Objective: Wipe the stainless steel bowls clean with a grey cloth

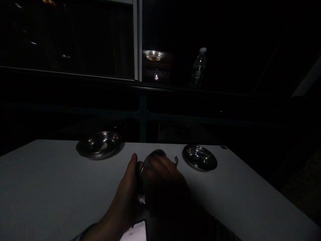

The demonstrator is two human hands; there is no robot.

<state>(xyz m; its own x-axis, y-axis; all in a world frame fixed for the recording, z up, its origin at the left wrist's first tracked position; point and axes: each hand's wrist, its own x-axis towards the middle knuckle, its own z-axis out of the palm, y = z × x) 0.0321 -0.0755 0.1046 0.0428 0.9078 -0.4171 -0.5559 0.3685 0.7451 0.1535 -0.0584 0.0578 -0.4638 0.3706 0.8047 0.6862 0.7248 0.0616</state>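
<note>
My left hand (127, 187) is closed on the side of a shiny metal bowl (157, 153), thumb upward, holding it tilted above the white table. Curled over the bowl's inner side, my right hand (163, 170) is dark and blurred. A small grey tip (176, 160), possibly cloth, sticks out beyond its fingers; what lies under them is hidden. To the left rests a stack of metal bowls (100, 146). A single shallow metal bowl (200, 157) sits to the right of my hands.
The white table (62, 187) spreads under everything. A phone (135, 231) with a lit screen is by my left wrist. Behind the table a dark ledge (163, 89) carries a clear plastic bottle (199, 68) in front of dark window panes. The room is very dim.
</note>
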